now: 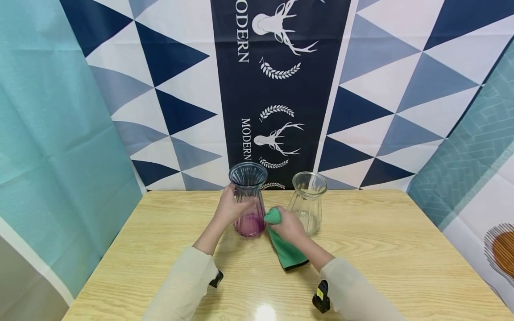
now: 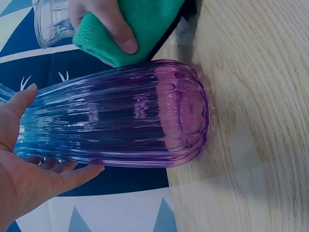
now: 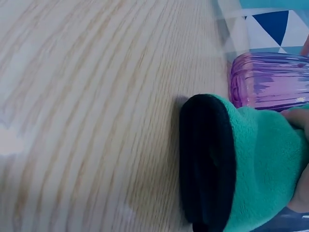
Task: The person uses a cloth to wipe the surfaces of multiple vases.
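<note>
A ribbed glass vase (image 1: pixel 250 225), blue at its flared rim and purple at its base, stands upright on the table. My left hand (image 1: pixel 233 206) grips its upper body, thumb on one side and fingers on the other, as the left wrist view shows on the vase (image 2: pixel 120 116). In my right hand (image 1: pixel 290 225) is a bunched green cloth (image 1: pixel 287 252) with a black edge. The cloth (image 2: pixel 145 29) is at the right side of the purple vase, close against it; its lower end hangs down near the tabletop.
A clear glass vase (image 1: pixel 311 209) stands just behind and right of my right hand. The wooden table (image 1: pixel 160 249) reaches back to a patterned cloth backdrop (image 1: pixel 281 89). Teal cloth (image 1: pixel 80 156) hangs at the left side.
</note>
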The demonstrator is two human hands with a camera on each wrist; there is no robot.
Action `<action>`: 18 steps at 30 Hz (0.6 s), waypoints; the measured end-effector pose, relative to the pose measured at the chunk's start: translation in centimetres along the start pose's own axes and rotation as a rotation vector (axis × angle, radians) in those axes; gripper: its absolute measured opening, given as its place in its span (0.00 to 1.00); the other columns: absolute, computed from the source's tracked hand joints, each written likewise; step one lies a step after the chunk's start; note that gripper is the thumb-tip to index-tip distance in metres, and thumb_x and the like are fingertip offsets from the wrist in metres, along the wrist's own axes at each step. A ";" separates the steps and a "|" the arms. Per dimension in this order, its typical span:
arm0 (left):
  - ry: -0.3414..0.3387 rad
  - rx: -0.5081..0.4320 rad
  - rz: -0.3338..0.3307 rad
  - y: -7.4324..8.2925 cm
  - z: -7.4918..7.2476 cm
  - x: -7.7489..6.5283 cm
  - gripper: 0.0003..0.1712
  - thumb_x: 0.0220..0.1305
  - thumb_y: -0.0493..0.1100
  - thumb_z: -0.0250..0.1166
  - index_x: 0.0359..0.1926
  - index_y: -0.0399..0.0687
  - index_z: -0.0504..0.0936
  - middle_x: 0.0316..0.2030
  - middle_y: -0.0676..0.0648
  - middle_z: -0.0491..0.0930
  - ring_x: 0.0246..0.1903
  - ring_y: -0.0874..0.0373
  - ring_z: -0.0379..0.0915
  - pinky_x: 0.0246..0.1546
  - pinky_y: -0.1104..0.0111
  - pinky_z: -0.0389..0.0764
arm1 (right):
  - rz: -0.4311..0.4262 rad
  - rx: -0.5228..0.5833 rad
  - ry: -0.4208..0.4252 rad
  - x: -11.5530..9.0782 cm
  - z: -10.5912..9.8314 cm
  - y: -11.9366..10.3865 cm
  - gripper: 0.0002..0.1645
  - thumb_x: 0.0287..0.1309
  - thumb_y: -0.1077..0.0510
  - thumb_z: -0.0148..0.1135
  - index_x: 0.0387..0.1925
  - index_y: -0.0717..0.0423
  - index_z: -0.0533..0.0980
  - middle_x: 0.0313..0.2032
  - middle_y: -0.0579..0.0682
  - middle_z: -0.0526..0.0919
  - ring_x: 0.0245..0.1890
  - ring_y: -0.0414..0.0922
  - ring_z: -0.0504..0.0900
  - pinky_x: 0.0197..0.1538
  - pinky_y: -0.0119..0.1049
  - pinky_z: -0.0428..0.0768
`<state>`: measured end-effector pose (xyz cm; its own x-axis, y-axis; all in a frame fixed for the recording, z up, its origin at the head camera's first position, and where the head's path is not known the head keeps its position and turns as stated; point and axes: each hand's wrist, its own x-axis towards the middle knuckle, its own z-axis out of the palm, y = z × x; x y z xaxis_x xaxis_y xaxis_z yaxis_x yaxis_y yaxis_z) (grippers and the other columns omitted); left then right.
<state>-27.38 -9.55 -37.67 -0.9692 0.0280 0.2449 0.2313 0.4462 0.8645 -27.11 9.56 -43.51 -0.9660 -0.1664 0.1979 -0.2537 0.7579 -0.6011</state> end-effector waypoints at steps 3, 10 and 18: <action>0.005 -0.017 0.004 -0.1 0.0 0.0 0.44 0.50 0.50 0.72 0.62 0.37 0.61 0.59 0.36 0.68 0.62 0.42 0.64 0.63 0.50 0.66 | -0.025 0.053 0.034 0.0 -0.2 -0.1 0.27 0.47 0.58 0.69 0.51 0.56 0.74 0.39 0.56 0.84 0.37 0.51 0.82 0.41 0.46 0.81; 0.010 -0.029 -0.006 0.0 0.0 0.0 0.45 0.49 0.49 0.72 0.62 0.37 0.59 0.59 0.35 0.69 0.62 0.41 0.64 0.64 0.49 0.65 | -0.060 0.196 0.131 0.5 -1.0 -1.3 0.27 0.49 0.56 0.69 0.53 0.54 0.73 0.45 0.58 0.82 0.46 0.55 0.81 0.49 0.51 0.79; 0.009 -0.028 0.011 0.2 -0.1 -0.1 0.42 0.50 0.48 0.71 0.60 0.34 0.63 0.58 0.34 0.71 0.60 0.40 0.66 0.62 0.49 0.67 | -0.087 0.298 0.202 1.1 -2.0 -2.7 0.29 0.50 0.57 0.69 0.56 0.52 0.72 0.48 0.57 0.82 0.48 0.53 0.80 0.49 0.50 0.79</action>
<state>-27.22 -9.55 -37.53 -0.9657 0.0252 0.2584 0.2447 0.4206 0.8736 -27.37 8.60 -40.07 -0.9184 -0.0711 0.3891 -0.3662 0.5246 -0.7685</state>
